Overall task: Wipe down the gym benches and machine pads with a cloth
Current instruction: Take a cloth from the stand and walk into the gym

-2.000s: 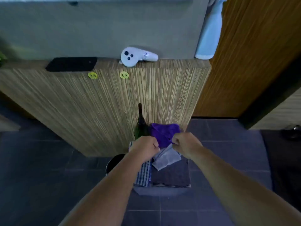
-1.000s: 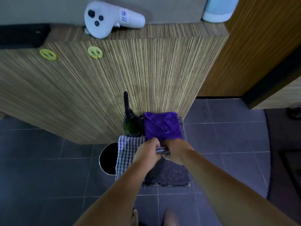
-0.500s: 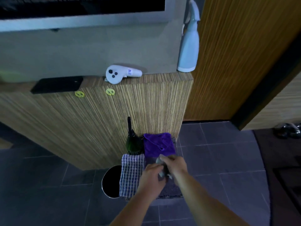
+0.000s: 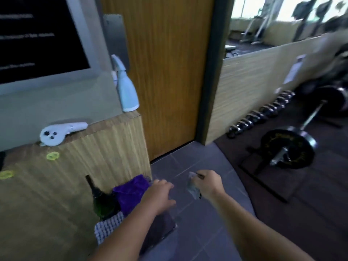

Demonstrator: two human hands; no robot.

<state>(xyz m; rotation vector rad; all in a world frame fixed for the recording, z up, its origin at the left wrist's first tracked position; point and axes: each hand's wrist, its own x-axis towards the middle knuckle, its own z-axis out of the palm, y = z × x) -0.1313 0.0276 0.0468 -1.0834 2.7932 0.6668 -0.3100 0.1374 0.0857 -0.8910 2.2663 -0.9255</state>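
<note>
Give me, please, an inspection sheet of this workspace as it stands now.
Surface: grey tiled floor; wooden ledge against the wall.
Job's things: grey cloth in the right hand; purple cloth and checked cloth piled at the ledge's foot; spray bottle upright on the ledge.
Clutter: white controller on the ledge; dark bottle beside the purple cloth; yellow stickers on the ledge front.
Hands: left hand relaxed, holding nothing, above the pile; right hand grips the grey cloth.
Cables: nothing seen.
Surroundings: wooden door; barbell and a row of dumbbells to the right.

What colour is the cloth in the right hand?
The cloth in the right hand is light grey; head view.
</note>
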